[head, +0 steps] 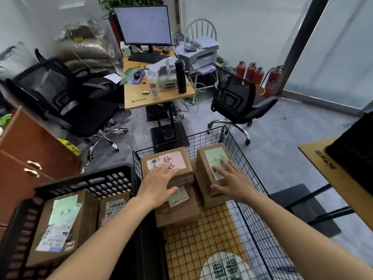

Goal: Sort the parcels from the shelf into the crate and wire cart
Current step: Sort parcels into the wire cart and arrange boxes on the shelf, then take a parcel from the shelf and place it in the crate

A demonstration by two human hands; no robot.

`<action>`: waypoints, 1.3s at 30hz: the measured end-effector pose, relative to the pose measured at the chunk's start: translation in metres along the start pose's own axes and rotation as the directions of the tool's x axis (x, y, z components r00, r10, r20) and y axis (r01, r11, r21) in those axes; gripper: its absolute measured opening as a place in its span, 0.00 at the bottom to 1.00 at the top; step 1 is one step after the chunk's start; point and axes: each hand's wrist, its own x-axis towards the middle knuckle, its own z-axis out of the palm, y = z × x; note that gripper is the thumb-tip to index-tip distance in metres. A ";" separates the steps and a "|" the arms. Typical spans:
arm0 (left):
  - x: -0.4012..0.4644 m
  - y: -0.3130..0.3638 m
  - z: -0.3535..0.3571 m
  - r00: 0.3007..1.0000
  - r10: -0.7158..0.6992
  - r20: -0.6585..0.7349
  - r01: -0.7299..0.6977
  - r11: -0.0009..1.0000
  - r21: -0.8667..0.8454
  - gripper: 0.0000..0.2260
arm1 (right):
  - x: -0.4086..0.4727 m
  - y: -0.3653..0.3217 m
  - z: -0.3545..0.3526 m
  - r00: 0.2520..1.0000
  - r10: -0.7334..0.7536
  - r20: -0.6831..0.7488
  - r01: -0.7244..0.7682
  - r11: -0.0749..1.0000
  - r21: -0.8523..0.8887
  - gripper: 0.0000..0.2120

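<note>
A black wire cart (226, 138) in the middle holds several brown parcels. My left hand (159, 183) reaches with fingers spread over the near edge of a parcel with a pink label (171, 158), which lies on top of a lower parcel (177, 213). My right hand (232, 178) lies flat with straight fingers on a parcel with a green label (210, 156) at the cart's right side. A black plastic crate (86, 178) at the lower left holds two more labelled parcels (60, 225).
A wooden cabinet (30, 150) stands at the left. Two black office chairs (238, 102) and a desk (159, 96) with a monitor stand beyond the cart. A table edge (331, 168) juts in at the right. Fire extinguishers (252, 71) line the far wall.
</note>
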 end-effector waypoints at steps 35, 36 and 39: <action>-0.045 0.014 -0.065 0.993 0.048 -0.107 -0.043 0.998 0.051 0.31 | -0.057 -0.060 -0.064 0.997 0.023 -0.068 -0.026 0.999 -0.038 0.40; -0.051 0.017 -0.072 0.991 0.068 -0.120 -0.061 0.997 0.054 0.31 | -0.069 -0.068 -0.071 0.996 0.040 -0.080 -0.044 0.998 -0.045 0.40; -0.075 0.026 -0.091 0.977 0.135 -0.165 -0.130 0.991 0.043 0.30 | -0.111 -0.095 -0.089 0.986 0.103 -0.132 -0.112 0.992 -0.062 0.40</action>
